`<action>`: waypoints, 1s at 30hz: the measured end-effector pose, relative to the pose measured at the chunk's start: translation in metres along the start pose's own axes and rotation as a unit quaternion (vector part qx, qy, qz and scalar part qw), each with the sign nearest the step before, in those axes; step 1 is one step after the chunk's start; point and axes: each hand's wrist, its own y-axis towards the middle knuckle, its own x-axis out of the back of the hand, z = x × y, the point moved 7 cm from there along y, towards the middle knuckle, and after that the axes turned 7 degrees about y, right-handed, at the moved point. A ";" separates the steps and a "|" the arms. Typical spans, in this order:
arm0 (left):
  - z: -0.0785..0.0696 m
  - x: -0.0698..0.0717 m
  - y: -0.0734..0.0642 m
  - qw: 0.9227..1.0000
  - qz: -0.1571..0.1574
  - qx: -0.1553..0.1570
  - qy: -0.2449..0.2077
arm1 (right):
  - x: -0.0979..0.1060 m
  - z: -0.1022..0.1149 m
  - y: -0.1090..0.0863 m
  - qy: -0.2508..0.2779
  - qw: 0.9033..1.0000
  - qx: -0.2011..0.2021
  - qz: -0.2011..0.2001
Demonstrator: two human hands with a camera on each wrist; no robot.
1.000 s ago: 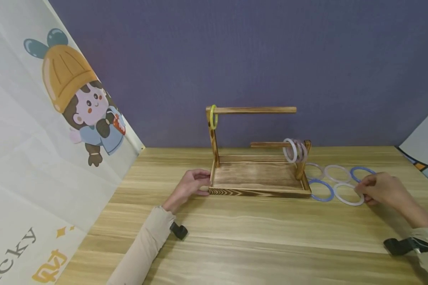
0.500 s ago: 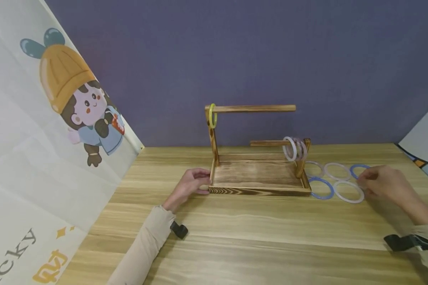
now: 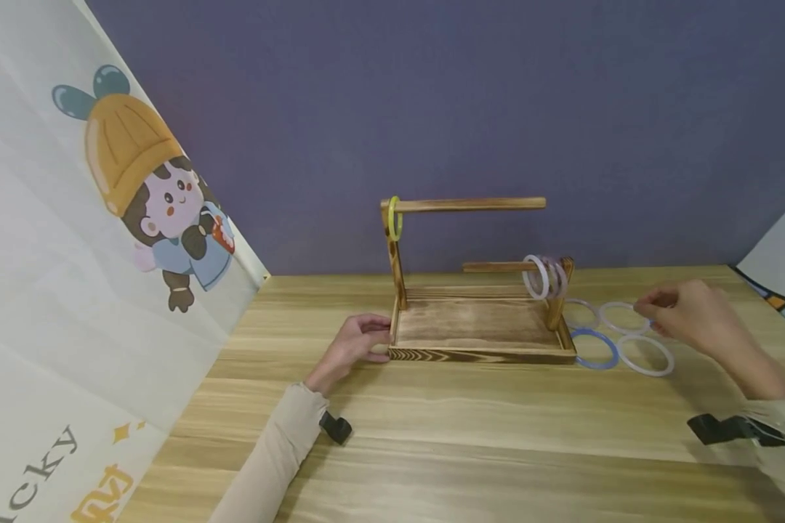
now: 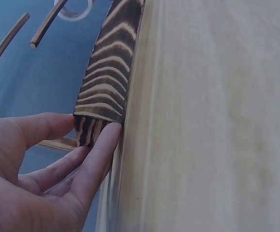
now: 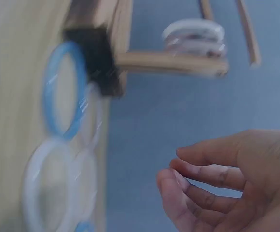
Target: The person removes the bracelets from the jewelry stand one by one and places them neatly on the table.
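Observation:
My left hand grips the left end of a wooden bangle stand, thumb and fingers at its front corner. My right hand hovers over the bangles on the right, overlapping the far edge of a pale lavender bangle. In the right wrist view its fingers are loosely bent with nothing between them. Near it lie a white bangle and a blue bangle. A pale pink bangle rests against the stand's right side. Another blue bangle is mostly hidden behind my right hand.
A yellow bangle hangs at the left end of the stand's upper bar. Several white and lavender bangles hang on the lower bar, by the right post. A purple-blue wall rises behind the table.
My right hand has moved from the white bangle's right edge, away from me and leftward, to over the pale lavender one. My left hand stays at the stand. The head view has shifted slightly.

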 end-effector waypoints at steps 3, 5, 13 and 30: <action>0.000 0.000 -0.001 1.000 -0.003 0.001 0.001 | 0.001 0.028 0.004 -0.002 1.000 0.023 -0.017; -0.001 0.000 -0.001 1.000 -0.006 0.001 0.002 | 0.002 0.045 0.007 0.002 0.999 0.034 -0.028; -0.005 -0.003 -0.001 1.000 0.000 -0.001 0.001 | 0.008 0.097 0.015 0.007 0.995 0.072 -0.067; -0.003 -0.001 -0.004 1.000 -0.003 0.001 0.002 | -0.028 0.182 0.033 0.093 0.990 0.084 -0.065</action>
